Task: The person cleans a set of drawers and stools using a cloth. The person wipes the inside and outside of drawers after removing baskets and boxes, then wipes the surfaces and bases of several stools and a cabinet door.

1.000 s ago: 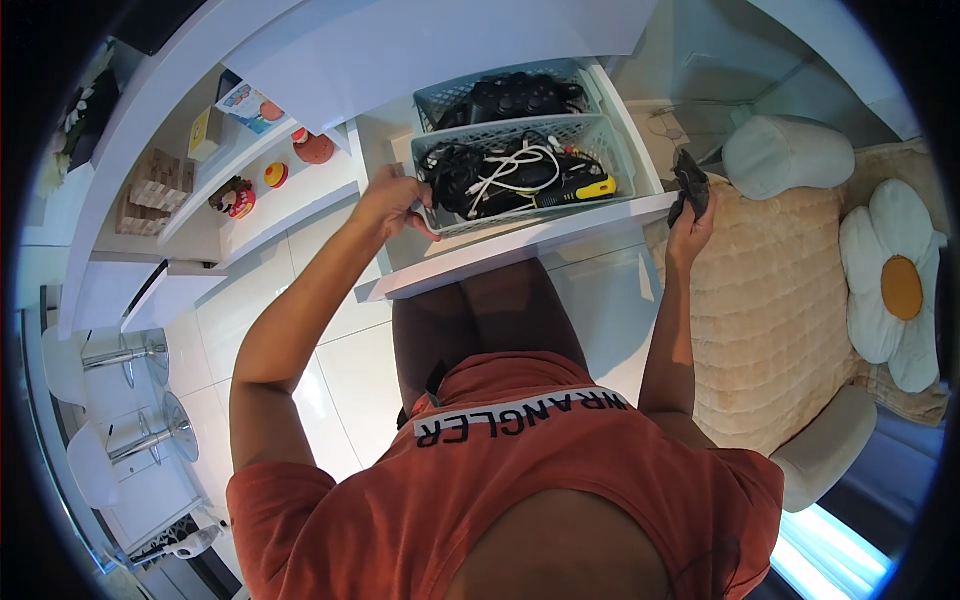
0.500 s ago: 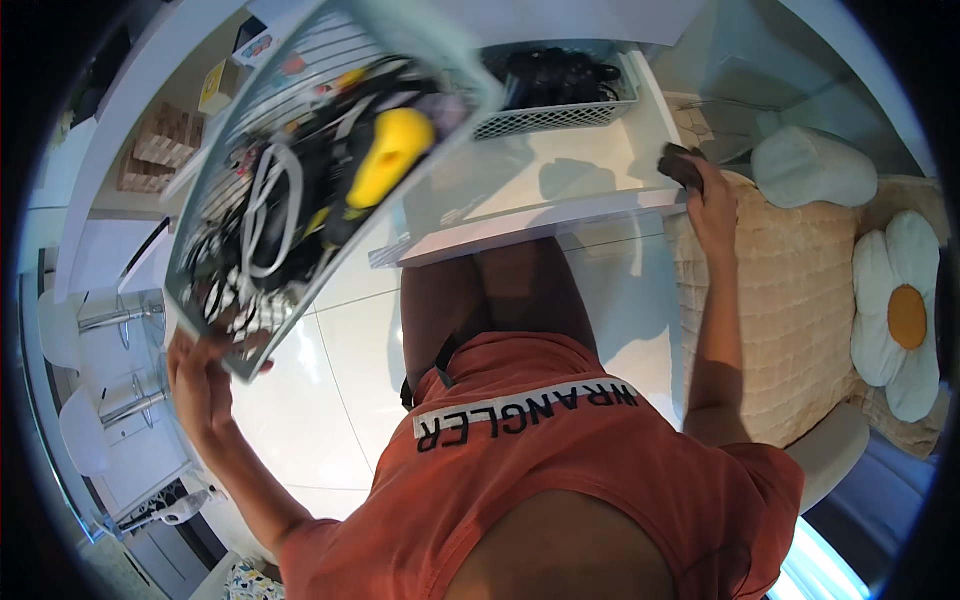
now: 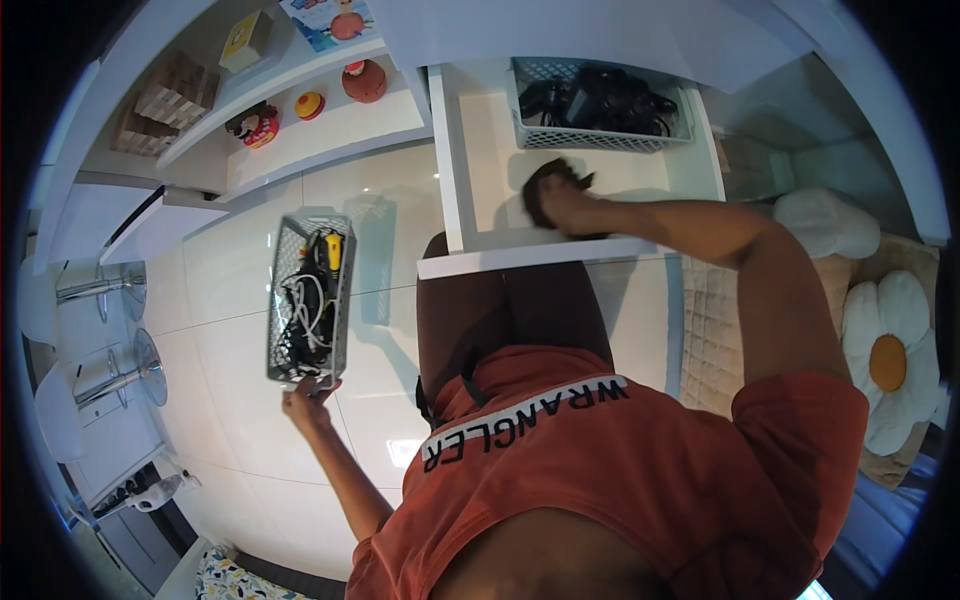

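Observation:
My left hand [image 3: 308, 398] grips the near end of a grey plastic basket [image 3: 345, 320], held out to my left over the floor. Inside it lie tangled black cables, a looped white cable [image 3: 303, 313] and a yellow-and-black item [image 3: 334, 252] whose kind I cannot make out. In the pulled-out white drawer [image 3: 545, 257], my right hand [image 3: 570, 203] is closed on a dark cloth [image 3: 538, 192], pressed to the drawer's bottom. Behind that hand, at the drawer's back, stands a second grey basket [image 3: 600, 140] filled with black items and cords [image 3: 605, 98].
An open shelf at the far left carries wooden block stacks [image 3: 178, 92], a yellow box [image 3: 246, 40] and small figures [image 3: 363, 82]. To my right is a quilted beige seat [image 3: 715, 320] with a flower-shaped cushion [image 3: 888, 362]. Bar stools [image 3: 110, 285] stand at the left.
The basket in my left hand has moved down and away from the drawer, to the left. My right hand has swung from the drawer's right edge into the drawer with the dark cloth.

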`<state>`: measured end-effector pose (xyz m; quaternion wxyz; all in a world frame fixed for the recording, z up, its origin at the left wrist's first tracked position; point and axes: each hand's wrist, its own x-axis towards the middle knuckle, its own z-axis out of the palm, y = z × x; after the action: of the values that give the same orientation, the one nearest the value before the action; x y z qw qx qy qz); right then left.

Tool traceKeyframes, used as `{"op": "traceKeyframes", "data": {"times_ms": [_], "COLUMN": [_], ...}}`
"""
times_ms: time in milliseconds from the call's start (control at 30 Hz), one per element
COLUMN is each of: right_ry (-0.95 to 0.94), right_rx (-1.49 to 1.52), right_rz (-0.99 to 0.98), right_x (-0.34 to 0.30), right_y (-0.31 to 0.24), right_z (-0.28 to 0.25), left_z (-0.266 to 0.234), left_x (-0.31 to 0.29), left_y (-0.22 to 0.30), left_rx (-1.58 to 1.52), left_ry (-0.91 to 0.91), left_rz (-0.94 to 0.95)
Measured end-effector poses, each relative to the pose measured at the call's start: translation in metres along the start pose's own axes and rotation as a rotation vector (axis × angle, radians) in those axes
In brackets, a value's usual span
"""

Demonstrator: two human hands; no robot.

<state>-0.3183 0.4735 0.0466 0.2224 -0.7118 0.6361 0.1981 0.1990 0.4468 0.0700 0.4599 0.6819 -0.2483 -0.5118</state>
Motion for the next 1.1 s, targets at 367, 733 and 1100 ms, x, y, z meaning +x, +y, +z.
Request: {"op": "traceKeyframes", "data": {"times_ms": [367, 733, 1100], "right_ry": [0.482, -0.134, 0.021], "right_rx": [0.204, 0.479, -0.622], "right_rz": [0.191, -0.262, -0.221], "right_x": [0.133, 0.008, 0.124], "right_y": [-0.015, -0.019, -0.097], "right_z": [-0.062, -0.07, -0.209], "left_z": [0.065, 0.068, 0.202], "left_x": [0.06, 0.059, -0.09], "left_y": [-0.155, -0.176, 0.01], "left_rx": [-0.206, -0.354, 0.426], "left_ry": [0.025, 0.001, -0.341], "left_rz": [-0.139, -0.23, 1.327]}}
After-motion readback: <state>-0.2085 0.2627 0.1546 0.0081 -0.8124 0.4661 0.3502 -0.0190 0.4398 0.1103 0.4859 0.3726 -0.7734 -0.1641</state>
